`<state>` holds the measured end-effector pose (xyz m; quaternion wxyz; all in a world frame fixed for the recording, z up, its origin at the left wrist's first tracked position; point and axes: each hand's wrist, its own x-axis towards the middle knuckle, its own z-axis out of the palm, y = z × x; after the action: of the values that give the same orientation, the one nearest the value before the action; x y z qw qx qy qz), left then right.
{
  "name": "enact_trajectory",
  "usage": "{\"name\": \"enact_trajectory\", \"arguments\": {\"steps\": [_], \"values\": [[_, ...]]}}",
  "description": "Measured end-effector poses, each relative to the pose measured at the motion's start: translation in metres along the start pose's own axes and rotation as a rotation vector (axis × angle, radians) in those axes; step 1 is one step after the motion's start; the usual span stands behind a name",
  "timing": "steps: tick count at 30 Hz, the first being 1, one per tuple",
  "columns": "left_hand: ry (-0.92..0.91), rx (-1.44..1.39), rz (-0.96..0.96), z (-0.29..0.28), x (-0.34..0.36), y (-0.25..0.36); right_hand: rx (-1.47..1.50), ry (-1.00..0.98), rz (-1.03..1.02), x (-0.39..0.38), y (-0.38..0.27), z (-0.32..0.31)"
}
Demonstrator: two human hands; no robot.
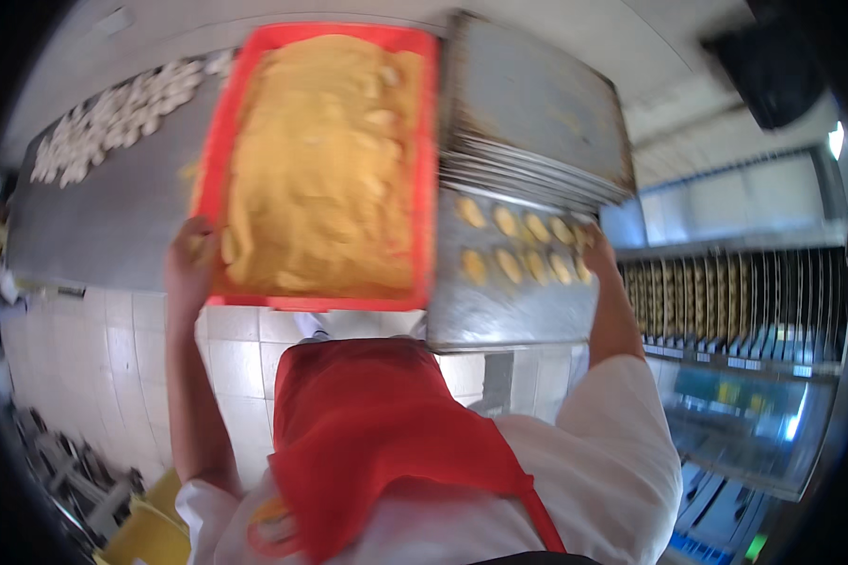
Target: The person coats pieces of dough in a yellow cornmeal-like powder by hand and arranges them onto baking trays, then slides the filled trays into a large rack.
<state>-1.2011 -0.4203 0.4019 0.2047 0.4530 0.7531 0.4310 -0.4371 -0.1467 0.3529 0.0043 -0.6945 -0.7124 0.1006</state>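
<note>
A red bin (428,188) stands ahead of me, filled with golden crumbs (311,160); several pieces lie half buried along its right side. My left hand (192,252) is at the bin's left wall, fingers curled; a yellowish bit shows at them, too blurred to name. Right of the bin lies a metal baking tray (509,315) with two rows of oval crumb-coated dough pieces (507,266). My right hand (595,250) is at the right end of these rows, its fingers closed around a coated piece (578,233) partly hidden by them.
Stacked baking trays (537,94) rise behind the tray. Many pale dough pieces (122,118) lie on the grey tabletop (104,226) at the far left. On the right stands a rack (716,301) holding rows of browned pieces. A yellow container (146,527) is at lower left.
</note>
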Motion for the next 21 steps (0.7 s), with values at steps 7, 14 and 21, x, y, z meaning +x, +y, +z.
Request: {"name": "enact_trajectory", "arguments": {"steps": [7,14,21], "values": [[-0.303,0.537,0.14,0.029,0.003,-0.112,0.524,0.036,-0.415,-0.101,-0.299,-0.028],[-0.192,-0.538,-0.556,0.056,0.075,-0.038,1.323,-0.376,0.221,-0.1,-0.481,0.055],[-0.232,-0.813,-0.58,0.075,0.167,-0.006,1.318,-0.373,0.229,0.04,-0.554,0.044]]}}
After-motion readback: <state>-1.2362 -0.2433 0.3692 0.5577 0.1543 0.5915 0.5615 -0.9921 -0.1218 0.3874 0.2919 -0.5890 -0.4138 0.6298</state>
